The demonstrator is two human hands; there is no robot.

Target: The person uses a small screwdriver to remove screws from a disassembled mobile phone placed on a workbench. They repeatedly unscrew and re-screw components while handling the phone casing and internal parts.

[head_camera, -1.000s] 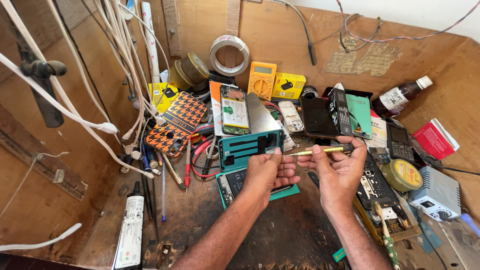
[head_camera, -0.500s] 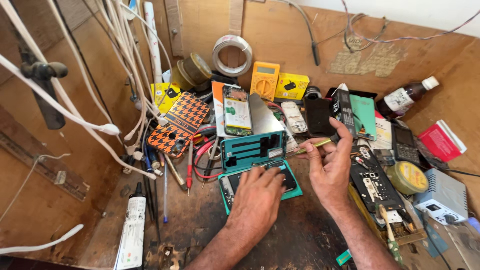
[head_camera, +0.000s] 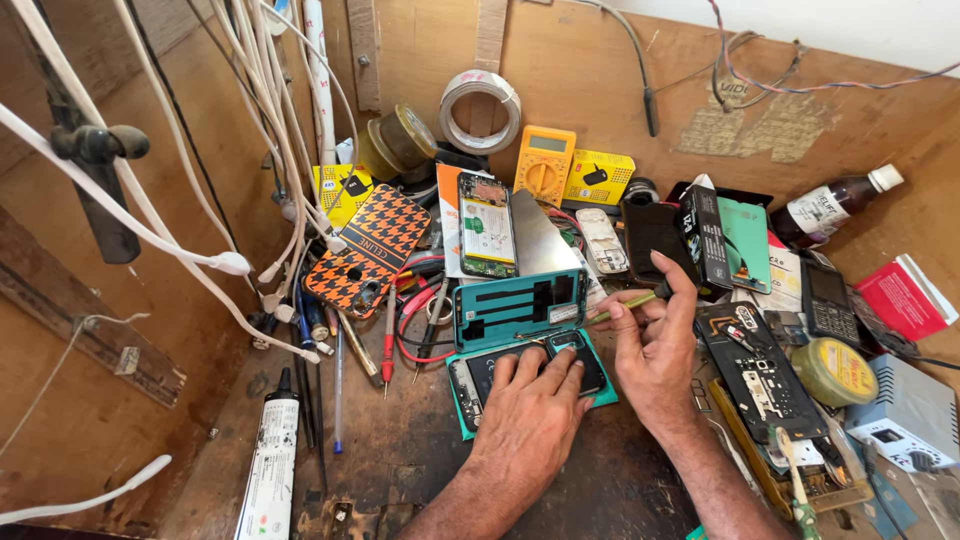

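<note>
The left hand lies flat, fingers spread and pressed down on a dismantled phone body in a teal frame, which rests on the worn wooden surface. Its fingertips touch a small dark rectangular part sitting on the phone's upper right corner. Just at three o'clock from it, the right hand is raised, its thumb and fingers pinching a thin yellow-green tool whose tip points toward ten o'clock, at the edge of a teal phone back cover with dark cut-outs propped just above the open phone.

At twelve o'clock from that cover leans another opened phone showing a pale battery, and beyond it stands a yellow multimeter with a roll of white tape against the wooden back wall. At ten o'clock lies an orange and black houndstooth phone case, with red-handled probes and pens beside it. At three o'clock from the right hand sits a dark circuit board assembly, then a round tin with a yellowish lid and a black keypad phone. At one o'clock a brown bottle with a white cap lies tilted. At eight o'clock a white tube with a black nozzle lies on the surface.
</note>
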